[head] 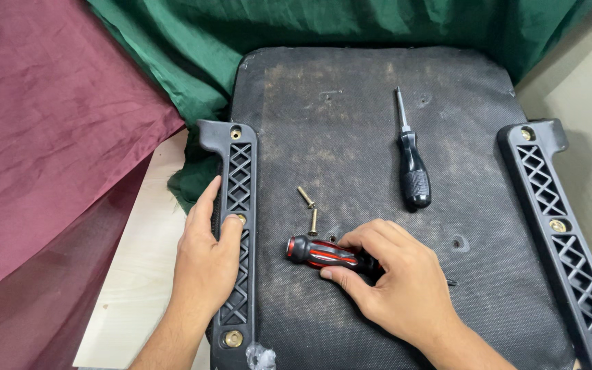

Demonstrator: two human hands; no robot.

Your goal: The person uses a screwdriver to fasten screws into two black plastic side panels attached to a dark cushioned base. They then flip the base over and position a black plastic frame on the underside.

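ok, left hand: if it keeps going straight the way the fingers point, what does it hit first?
The left hand points up along the left black bracket. It would likely slide along that, past its top brass screw, then meet the green cloth. Depth is unclear.

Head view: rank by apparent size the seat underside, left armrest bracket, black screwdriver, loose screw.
1. Seat underside
2. Left armrest bracket, partly under the left hand
3. Black screwdriver
4. Loose screw

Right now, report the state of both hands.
Left hand: open, resting flat on the black plastic lattice armrest bracket.
Right hand: closed around the red-and-black screwdriver handle.
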